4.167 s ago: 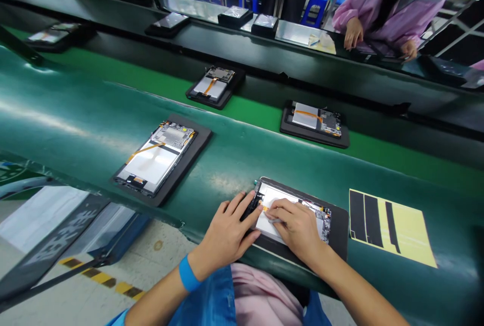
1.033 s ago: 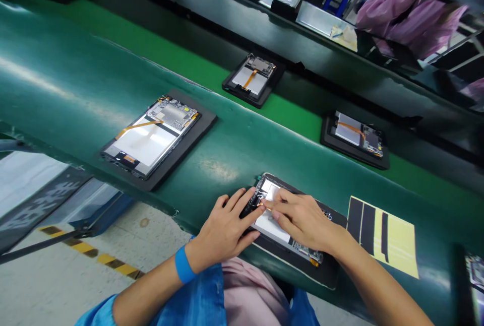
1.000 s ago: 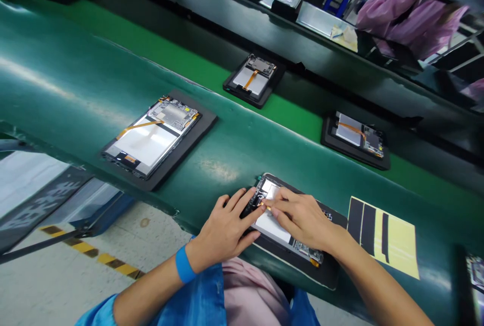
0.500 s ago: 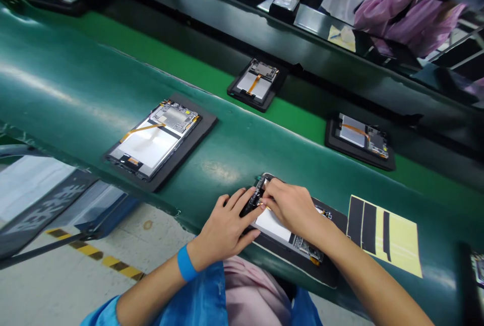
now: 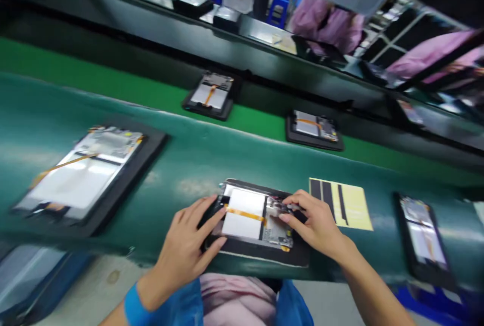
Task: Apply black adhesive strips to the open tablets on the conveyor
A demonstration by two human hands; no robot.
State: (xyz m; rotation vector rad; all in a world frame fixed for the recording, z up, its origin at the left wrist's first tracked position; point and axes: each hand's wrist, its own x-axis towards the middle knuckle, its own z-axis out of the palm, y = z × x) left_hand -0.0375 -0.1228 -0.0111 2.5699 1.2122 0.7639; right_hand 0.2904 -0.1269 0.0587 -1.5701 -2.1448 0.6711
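An opened tablet [image 5: 245, 220], its white battery, orange ribbon cable and circuit board exposed, lies on a black pad [image 5: 264, 258] in front of me. My left hand [image 5: 191, 240] rests over the tablet's left end, fingers stretched and spread, thumb along the near side. At the right end, my right hand [image 5: 317, 222] has its thumb and bent fingers closed on the circuit board's edge; whatever lies between the fingertips is too small to make out. Just beyond that hand is a yellow sheet [image 5: 355, 205] bearing black strips.
Another opened tablet [image 5: 81, 175] lies on a pad to the left, and one [image 5: 423, 235] to the right. Two more, a tablet [image 5: 212, 91] and a tablet [image 5: 315, 127], sit on the green belt [image 5: 151, 91] behind. People in pink sleeves are across the line.
My right hand has moved from the tablet's left end to its circuit board end, uncovering the battery and ribbon cable. My left hand stays at the left end. The view has shifted right.
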